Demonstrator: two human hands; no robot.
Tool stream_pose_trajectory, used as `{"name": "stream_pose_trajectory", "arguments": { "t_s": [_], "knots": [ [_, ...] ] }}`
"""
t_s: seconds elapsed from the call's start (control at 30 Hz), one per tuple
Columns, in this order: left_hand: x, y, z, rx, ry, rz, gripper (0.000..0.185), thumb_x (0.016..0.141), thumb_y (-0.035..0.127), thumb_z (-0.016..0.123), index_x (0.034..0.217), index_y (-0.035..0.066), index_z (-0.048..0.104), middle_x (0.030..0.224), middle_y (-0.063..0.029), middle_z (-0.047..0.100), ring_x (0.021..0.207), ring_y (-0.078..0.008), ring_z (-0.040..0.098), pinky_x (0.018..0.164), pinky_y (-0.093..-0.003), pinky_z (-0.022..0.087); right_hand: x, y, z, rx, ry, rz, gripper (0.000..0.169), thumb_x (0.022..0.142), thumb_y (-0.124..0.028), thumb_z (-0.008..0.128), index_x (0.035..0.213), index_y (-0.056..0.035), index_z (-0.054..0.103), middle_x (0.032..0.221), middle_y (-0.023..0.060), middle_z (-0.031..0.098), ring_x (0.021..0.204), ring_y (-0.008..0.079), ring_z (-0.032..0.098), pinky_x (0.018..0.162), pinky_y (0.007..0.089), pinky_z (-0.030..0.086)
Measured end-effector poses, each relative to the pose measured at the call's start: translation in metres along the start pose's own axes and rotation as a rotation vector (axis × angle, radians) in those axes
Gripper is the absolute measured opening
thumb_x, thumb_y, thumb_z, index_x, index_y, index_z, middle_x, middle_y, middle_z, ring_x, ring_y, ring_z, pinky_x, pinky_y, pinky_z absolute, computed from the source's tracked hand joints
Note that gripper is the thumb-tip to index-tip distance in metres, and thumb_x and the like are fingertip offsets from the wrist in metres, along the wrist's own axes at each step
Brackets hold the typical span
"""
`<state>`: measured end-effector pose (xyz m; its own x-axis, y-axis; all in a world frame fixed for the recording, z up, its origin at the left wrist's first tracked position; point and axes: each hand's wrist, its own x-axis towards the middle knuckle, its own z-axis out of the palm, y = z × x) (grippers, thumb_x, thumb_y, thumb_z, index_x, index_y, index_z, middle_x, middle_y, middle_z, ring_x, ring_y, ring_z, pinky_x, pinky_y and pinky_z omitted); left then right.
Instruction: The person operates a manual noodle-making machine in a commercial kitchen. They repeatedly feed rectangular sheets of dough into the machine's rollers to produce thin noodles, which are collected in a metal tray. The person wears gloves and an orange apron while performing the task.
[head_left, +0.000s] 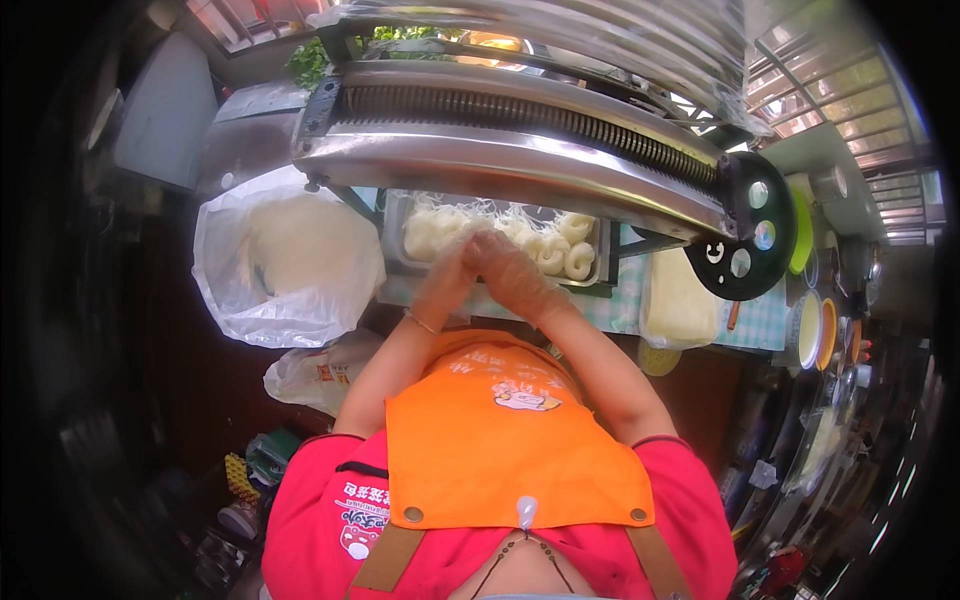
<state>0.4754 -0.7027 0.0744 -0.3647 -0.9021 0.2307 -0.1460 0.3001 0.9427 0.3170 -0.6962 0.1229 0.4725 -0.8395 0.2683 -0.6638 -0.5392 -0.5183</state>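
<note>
My left hand (446, 281) and my right hand (517, 274), both in clear plastic gloves, meet at the fingertips over the front of a metal tray (396, 247). Pale coiled dough pieces (551, 253) lie at the tray's right, and a paler dough mass (427, 229) is at its left. Thin white shreds (480, 206) show along the back of the tray. Whether anything is between my fingers is hidden. Just beyond and above the tray stands a metal roller machine (510, 161) with a ribbed roller.
A large plastic bag (300, 322) wraps pale dough at the left. On the checked cloth (622, 300) at the right lies a plastic-wrapped pale block (679, 300), below the machine's black handwheel (776, 259). Several bowls (806, 330) stand farther right.
</note>
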Motion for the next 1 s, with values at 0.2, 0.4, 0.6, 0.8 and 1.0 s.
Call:
{"name": "stream_pose_trajectory", "arguments": {
  "t_s": [0.2, 0.4, 0.6, 0.8, 1.0],
  "knots": [
    [-0.036, -0.001, -0.032, 0.136, 0.192, -0.240, 0.043, 0.095, 0.013, 0.067, 0.135, 0.003, 0.055, 0.119, -0.0101, 0.065, 0.106, -0.0237, 0.064, 0.090, -0.0356, 0.053, 0.070, 0.027, 0.032, 0.125, -0.157, 0.334, 0.031, 0.089, -0.013, 0.063, 0.120, -0.0057, 0.061, 0.118, 0.0216, 0.063, 0.108, 0.0364, 0.062, 0.091, 0.0449, 0.053],
    [-0.065, 0.050, -0.029, -0.798, 0.428, -0.773, 0.041, 0.102, 0.034, 0.060, 0.134, 0.010, 0.055, 0.122, -0.0034, 0.061, 0.106, -0.0163, 0.060, 0.085, -0.0316, 0.052, 0.138, 0.094, 0.140, -0.081, 0.268, -0.028, 0.038, 0.087, -0.010, 0.067, 0.124, -0.0035, 0.062, 0.120, 0.0154, 0.067, 0.100, 0.0340, 0.067, 0.082, 0.0402, 0.056],
    [-0.098, 0.046, -0.028, -0.766, 0.494, -0.832, 0.041, 0.101, 0.036, 0.062, 0.133, 0.011, 0.055, 0.123, -0.0036, 0.061, 0.108, -0.0157, 0.059, 0.088, -0.0321, 0.051, 0.147, 0.108, 0.177, -0.115, 0.136, 0.046, 0.038, 0.087, -0.011, 0.068, 0.124, -0.0031, 0.062, 0.119, 0.0146, 0.067, 0.097, 0.0324, 0.068, 0.081, 0.0397, 0.056],
    [-0.087, 0.057, -0.037, -0.712, 0.574, -0.809, 0.035, 0.105, 0.027, 0.056, 0.130, 0.002, 0.057, 0.121, -0.0066, 0.064, 0.107, -0.0139, 0.059, 0.089, -0.0296, 0.051, 0.090, 0.161, 0.125, -0.206, 0.092, 0.164, 0.038, 0.087, -0.012, 0.068, 0.124, -0.0027, 0.062, 0.117, 0.0137, 0.068, 0.095, 0.0309, 0.068, 0.079, 0.0391, 0.056],
    [-0.069, 0.042, -0.047, -0.315, 0.380, -0.709, 0.036, 0.105, 0.028, 0.053, 0.128, 0.001, 0.059, 0.119, -0.0077, 0.065, 0.105, -0.0147, 0.059, 0.093, -0.0307, 0.048, 0.007, 0.230, 0.056, -0.400, 0.086, 0.318, 0.039, 0.087, -0.013, 0.068, 0.124, -0.0023, 0.062, 0.116, 0.0129, 0.069, 0.092, 0.0293, 0.069, 0.078, 0.0386, 0.056]
  ]
}}
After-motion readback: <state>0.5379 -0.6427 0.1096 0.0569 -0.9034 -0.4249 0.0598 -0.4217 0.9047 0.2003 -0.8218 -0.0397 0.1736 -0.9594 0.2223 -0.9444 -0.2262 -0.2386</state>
